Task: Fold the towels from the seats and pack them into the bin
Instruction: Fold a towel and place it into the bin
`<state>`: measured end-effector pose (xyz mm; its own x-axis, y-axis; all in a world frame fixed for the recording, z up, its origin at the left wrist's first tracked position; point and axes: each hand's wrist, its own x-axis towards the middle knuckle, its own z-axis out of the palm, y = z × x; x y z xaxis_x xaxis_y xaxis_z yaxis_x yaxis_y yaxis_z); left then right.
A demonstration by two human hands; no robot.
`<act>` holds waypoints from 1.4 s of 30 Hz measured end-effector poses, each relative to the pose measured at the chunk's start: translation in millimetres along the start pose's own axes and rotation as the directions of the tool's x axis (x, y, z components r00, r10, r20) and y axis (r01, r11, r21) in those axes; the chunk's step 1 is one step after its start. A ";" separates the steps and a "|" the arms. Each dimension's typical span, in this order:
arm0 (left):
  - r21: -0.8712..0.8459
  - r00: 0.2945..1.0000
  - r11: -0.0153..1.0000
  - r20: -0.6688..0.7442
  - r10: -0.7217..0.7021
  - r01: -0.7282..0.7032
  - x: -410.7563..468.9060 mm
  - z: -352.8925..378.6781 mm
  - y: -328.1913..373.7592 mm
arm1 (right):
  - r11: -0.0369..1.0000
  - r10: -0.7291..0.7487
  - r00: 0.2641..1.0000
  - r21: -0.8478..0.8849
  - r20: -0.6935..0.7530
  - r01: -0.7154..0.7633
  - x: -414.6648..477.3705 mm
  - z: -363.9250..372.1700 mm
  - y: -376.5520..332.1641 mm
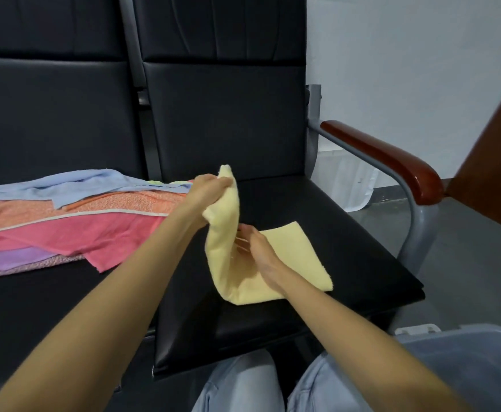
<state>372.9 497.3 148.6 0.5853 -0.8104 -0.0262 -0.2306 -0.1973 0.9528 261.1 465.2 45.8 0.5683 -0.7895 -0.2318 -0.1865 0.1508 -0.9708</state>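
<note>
Pinching a raised edge of the towel (pixel 297 257) with my left hand (pixel 210 188), right hand (pixel 258 251) at the crease (pinching or pressing, I cannot tell), I should bring corners flush.

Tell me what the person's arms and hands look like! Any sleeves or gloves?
No sleeves or gloves show. The left hand and right hand are bare, and so are the left arm and right arm, as far as the picture reaches. No watch, ring or bracelet shows. Below are light blue jeans.
</note>
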 end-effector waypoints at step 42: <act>0.082 0.873 0.979 0.444 -0.202 0.185 -40.8 49.5 -97.9 | 0.857 0.219 0.964 -0.443 -0.147 -0.263 -48.8 -125.4 -6.6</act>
<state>333.1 522.3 41.5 0.2124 -0.9126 -0.3494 -0.1816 -0.3882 0.9035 134.1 428.1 71.2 0.3890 -0.8160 -0.4275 -0.6640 0.0733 -0.7441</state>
